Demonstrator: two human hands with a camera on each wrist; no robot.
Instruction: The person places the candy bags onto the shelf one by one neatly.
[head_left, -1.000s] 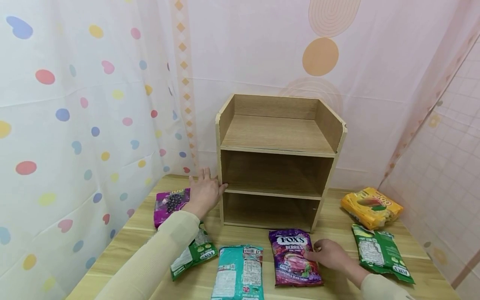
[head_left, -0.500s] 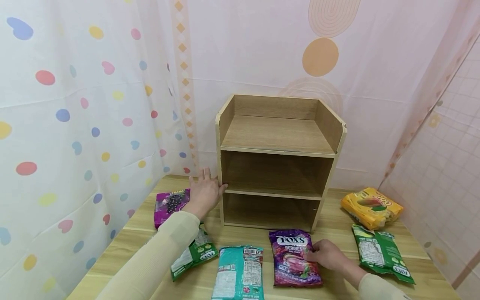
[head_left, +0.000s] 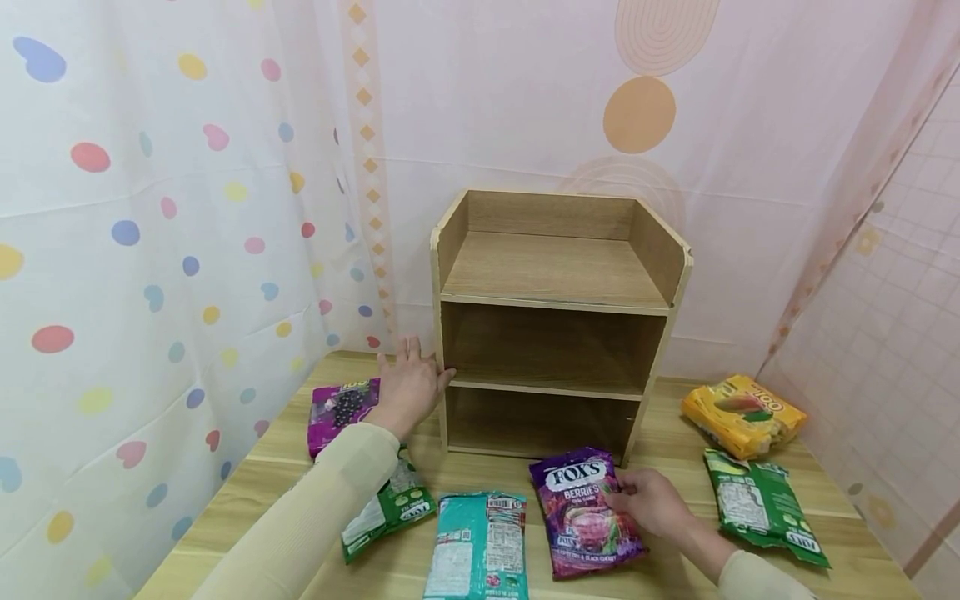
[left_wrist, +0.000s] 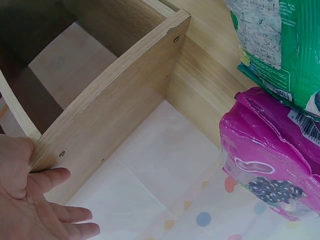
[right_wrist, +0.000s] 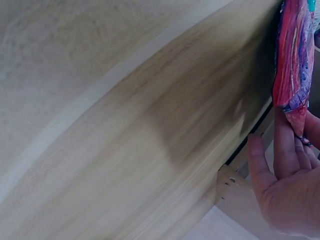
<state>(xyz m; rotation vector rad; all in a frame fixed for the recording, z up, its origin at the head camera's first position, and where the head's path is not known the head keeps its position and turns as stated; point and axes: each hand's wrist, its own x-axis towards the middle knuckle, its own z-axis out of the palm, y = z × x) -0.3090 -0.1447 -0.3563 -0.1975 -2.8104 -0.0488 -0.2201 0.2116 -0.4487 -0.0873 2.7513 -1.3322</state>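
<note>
My right hand (head_left: pixel 654 504) pinches the right edge of a purple Fox's berries candy bag (head_left: pixel 588 521), thumb on its front. The bag tilts slightly, in front of the wooden shelf (head_left: pixel 555 267). In the right wrist view, the candy bag (right_wrist: pixel 295 55) shows edge-on between thumb and fingers, with its shadow on the tabletop. My left hand (head_left: pixel 411 383) holds the shelf's left side panel by its front edge. In the left wrist view, the panel (left_wrist: pixel 115 95) passes between thumb and index finger of the left hand (left_wrist: pixel 35 200), while the other fingers extend loosely.
Left of the shelf lie a purple grape-print bag (head_left: pixel 341 408) and a green bag (head_left: pixel 397 504), partly behind the left forearm. A teal bag (head_left: pixel 477 542) lies front centre. At right are a yellow mango-print bag (head_left: pixel 742 417) and another green bag (head_left: pixel 765 504). Curtains surround the table.
The right hand has tightened on the berries candy bag, then shifted it slightly left and tilted it anticlockwise, its top nearer the shelf. The left hand has stayed at the shelf.
</note>
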